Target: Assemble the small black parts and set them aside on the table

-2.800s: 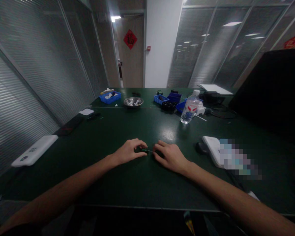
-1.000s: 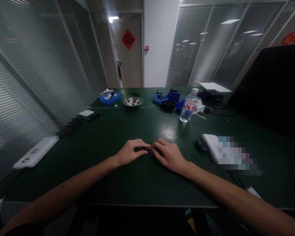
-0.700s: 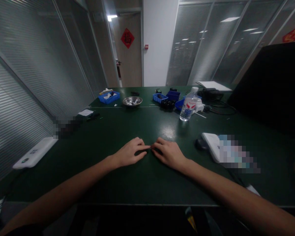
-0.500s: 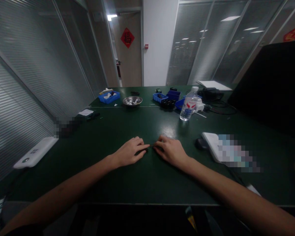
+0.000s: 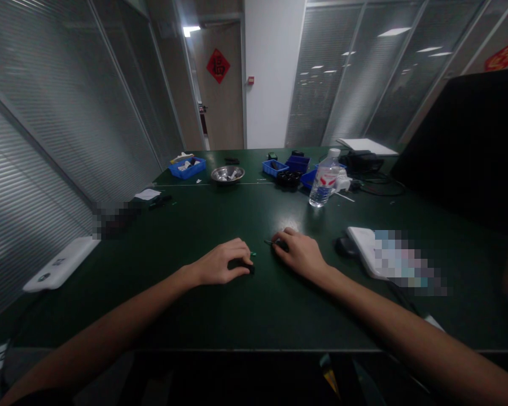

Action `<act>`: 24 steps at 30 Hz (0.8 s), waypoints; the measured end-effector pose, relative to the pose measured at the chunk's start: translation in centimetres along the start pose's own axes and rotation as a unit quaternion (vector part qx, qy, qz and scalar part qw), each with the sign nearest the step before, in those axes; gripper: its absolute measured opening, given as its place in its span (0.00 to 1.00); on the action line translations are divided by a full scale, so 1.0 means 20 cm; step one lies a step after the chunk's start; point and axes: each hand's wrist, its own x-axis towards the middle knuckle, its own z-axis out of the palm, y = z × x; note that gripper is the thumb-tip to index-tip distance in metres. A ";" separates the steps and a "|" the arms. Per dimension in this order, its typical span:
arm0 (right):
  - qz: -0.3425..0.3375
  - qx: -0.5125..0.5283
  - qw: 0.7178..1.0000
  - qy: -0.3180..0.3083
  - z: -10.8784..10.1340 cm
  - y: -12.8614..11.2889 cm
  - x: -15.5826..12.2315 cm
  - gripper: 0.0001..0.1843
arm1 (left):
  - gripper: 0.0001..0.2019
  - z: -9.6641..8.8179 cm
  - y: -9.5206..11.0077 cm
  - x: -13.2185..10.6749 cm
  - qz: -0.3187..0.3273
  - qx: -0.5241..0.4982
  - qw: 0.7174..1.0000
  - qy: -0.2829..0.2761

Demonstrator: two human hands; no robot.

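Observation:
My left hand (image 5: 222, 262) rests low over the green tabletop, fingers and thumb closed on a small black piece (image 5: 251, 269). A small bright green bit (image 5: 253, 254) shows at its fingertips. To the right, my right hand (image 5: 302, 252) is curled around a thin tool with a dark rounded handle (image 5: 281, 245). The tool's slim shaft (image 5: 268, 242) points left toward my left hand, with a gap between them. Most of the black piece and the handle is hidden by my fingers.
A water bottle (image 5: 322, 183) stands beyond my right hand. Farther back are a metal bowl (image 5: 227, 175) and blue trays (image 5: 188, 168). White devices lie at left (image 5: 61, 263) and right (image 5: 364, 248). A dark monitor-like panel (image 5: 469, 146) rises at right.
My hands were nearly touching at the fingertips and have drawn apart. My right hand shifted slightly right, taking the tool with it. The green bit and the tool's dark handle now show.

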 end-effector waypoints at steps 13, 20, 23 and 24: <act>-0.002 -0.003 1.000 0.004 0.00 -0.01 0.00 0.13 | 0.10 0.06 0.00 0.02 -0.027 0.055 0.997 0.052; 0.000 0.001 1.000 0.000 -0.01 0.00 0.00 0.14 | 0.12 0.04 -0.02 0.01 -0.042 0.059 0.997 0.036; -0.002 0.009 1.000 -0.005 -0.01 0.00 0.00 0.14 | 0.13 -0.02 -0.09 -0.03 -0.080 0.024 0.996 0.042; -0.003 0.011 1.000 -0.004 -0.01 0.00 0.00 0.14 | 0.13 -0.05 -0.12 -0.05 -0.099 0.015 0.994 0.048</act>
